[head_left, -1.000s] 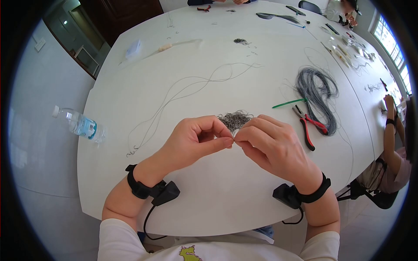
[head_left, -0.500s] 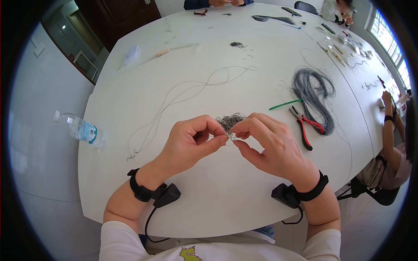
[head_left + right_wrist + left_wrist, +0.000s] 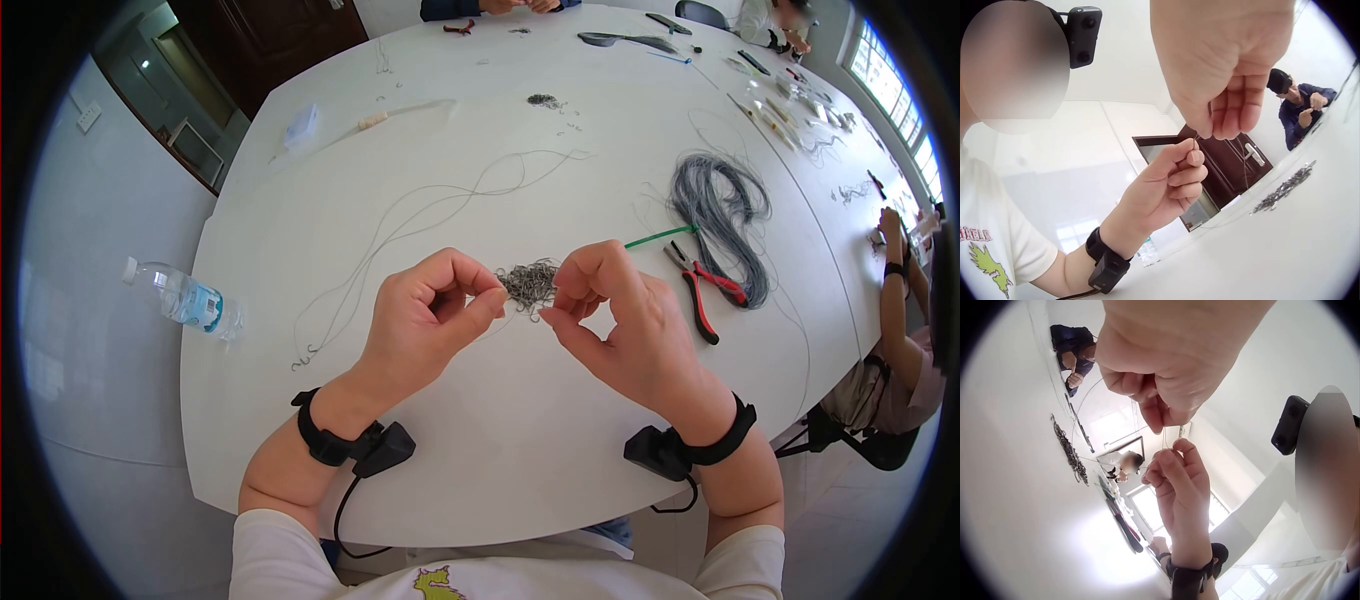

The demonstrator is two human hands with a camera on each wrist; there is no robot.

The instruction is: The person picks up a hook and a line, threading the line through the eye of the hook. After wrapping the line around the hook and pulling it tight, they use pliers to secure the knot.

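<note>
In the head view my left hand [image 3: 425, 320] pinches something tiny between thumb and index finger. Facing it across a small gap, my right hand [image 3: 640, 330] has its thumb and index tips close together at a thin line. The left wrist view shows fine line [image 3: 1165, 437] between the two hands, and the right wrist view shows a dark thin piece [image 3: 1195, 144] at the left fingertips. Behind the fingertips lies a pile of small metal hooks [image 3: 530, 283]. Whether a hook is on the line is too small to tell.
Right of the hands lie red-handled pliers [image 3: 705, 300], a green tie [image 3: 655, 239] and a grey line bundle [image 3: 720, 195]. Long looped line [image 3: 370, 250] with hooks [image 3: 305, 357] lies at left, near a water bottle [image 3: 195, 298]. Other people sit around the table.
Both hands have risen slightly away from the body. From fingertips meeting, they have parted, the left hand moving left. The right thumb and index, spread half a second ago, are closer together.
</note>
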